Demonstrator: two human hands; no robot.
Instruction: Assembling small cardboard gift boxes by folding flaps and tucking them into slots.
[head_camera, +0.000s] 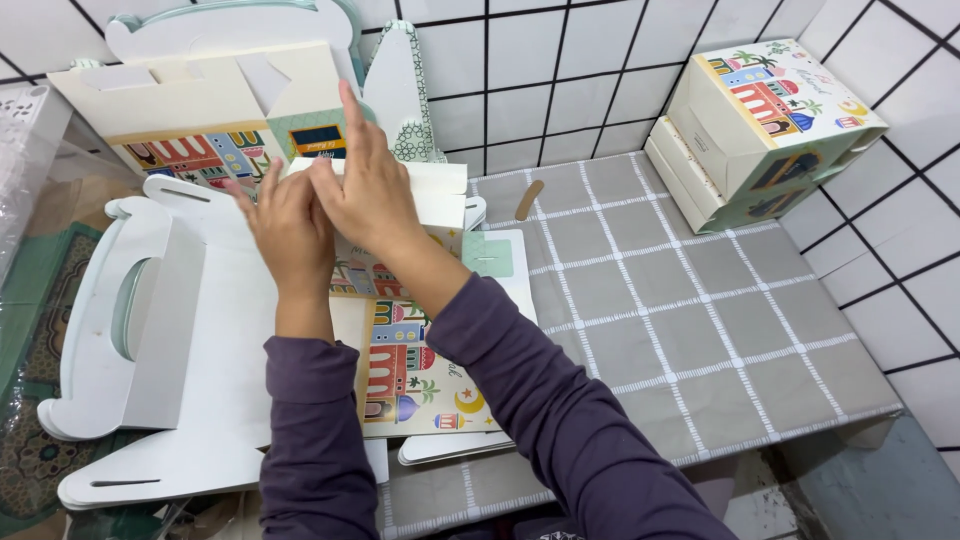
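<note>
Head view: white, colourfully printed flat box (400, 250) under both hands' (330, 215) pressing fingers.

Lots you can't actually see here

Both hands, left hand (290, 225) and right hand (370, 190), cover the middle of the white box flap (435, 185), so the fold itself is hidden. The sleeves run off the bottom edge. The flat card stack (150, 400) is cut off at lower left, and the small wooden stick (528, 199) is too tiny to identify.

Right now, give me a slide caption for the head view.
Both hands press a white flap on an illustrated cardboard box.
</note>
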